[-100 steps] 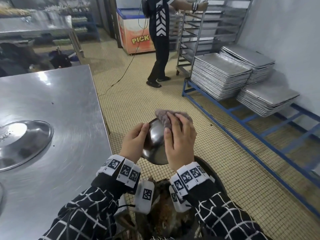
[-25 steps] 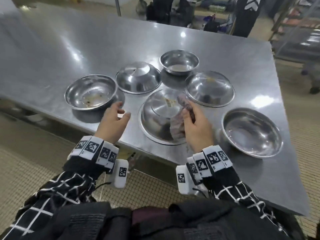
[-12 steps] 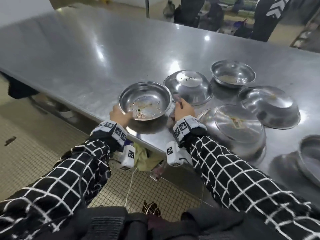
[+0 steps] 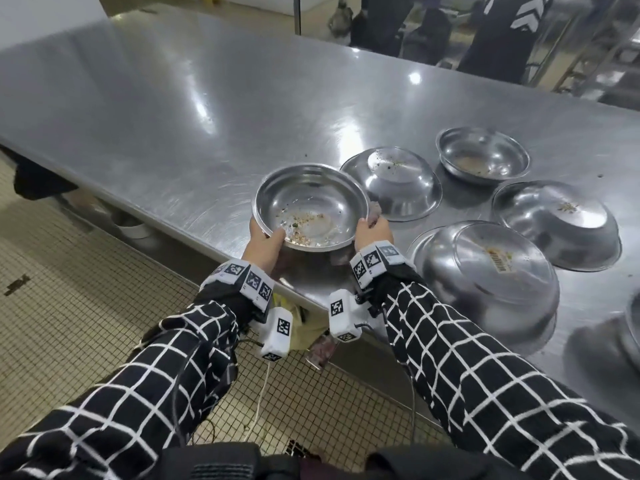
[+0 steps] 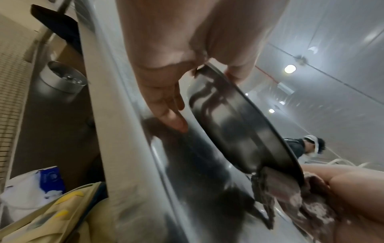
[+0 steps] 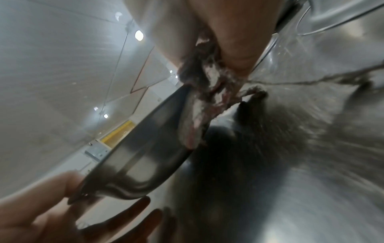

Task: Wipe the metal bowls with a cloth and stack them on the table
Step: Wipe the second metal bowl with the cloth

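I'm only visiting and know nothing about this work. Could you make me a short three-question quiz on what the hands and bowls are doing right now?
1. True or false: the dirty bowl held in both hands is lifted clear of the table.
2. Where is the cloth?
A. flat on the table
B. pinched in the right hand against the bowl's rim
C. draped over the left hand
3. Fill in: the large bowl nearest the right hand lies ____ side up.

Key: 1 true, the wrist views show a gap beneath it. 2 B. 3 bottom.
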### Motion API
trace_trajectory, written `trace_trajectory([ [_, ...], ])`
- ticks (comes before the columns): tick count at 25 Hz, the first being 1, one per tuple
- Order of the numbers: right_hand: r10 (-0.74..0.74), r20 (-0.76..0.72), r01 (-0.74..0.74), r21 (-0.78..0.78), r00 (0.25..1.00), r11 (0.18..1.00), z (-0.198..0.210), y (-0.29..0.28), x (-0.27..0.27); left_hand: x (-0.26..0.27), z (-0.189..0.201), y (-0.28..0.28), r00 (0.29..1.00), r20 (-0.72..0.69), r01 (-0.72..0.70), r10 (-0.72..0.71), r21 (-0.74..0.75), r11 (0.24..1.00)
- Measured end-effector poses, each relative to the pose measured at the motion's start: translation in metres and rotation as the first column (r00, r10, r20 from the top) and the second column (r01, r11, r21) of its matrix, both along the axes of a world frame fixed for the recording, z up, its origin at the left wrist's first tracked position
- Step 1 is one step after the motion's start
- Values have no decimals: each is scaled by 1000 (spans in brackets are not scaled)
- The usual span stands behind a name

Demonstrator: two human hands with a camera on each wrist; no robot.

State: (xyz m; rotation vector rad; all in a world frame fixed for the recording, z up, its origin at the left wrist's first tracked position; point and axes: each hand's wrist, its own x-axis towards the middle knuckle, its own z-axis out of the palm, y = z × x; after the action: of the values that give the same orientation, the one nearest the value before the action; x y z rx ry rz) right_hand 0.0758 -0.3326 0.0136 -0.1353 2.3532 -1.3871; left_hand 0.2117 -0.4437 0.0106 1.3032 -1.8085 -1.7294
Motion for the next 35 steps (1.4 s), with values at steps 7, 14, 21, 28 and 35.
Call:
trace_trajectory([
  [7, -272, -151, 236, -222, 950, 946, 64, 90, -10, -49, 52, 64, 938, -329, 118, -114, -8, 993],
  [14, -573, -249, 507, -282, 781, 814, 111, 275, -20, -119, 95, 219, 758, -524, 452, -389, -9, 892],
  [21, -771, -290, 722, -276, 566, 634, 119, 493, -18, -172, 102, 420, 610, -521, 719, -598, 45, 694],
  [28, -821, -294, 787, -257, 490, 561, 116, 690, -11, -201, 89, 615, 532, -498, 844, -685, 241, 479],
  [35, -805, -327, 830, -96, 494, 549, 85, 813, -5, -214, 62, 736, 522, -424, 853, -741, 238, 464],
])
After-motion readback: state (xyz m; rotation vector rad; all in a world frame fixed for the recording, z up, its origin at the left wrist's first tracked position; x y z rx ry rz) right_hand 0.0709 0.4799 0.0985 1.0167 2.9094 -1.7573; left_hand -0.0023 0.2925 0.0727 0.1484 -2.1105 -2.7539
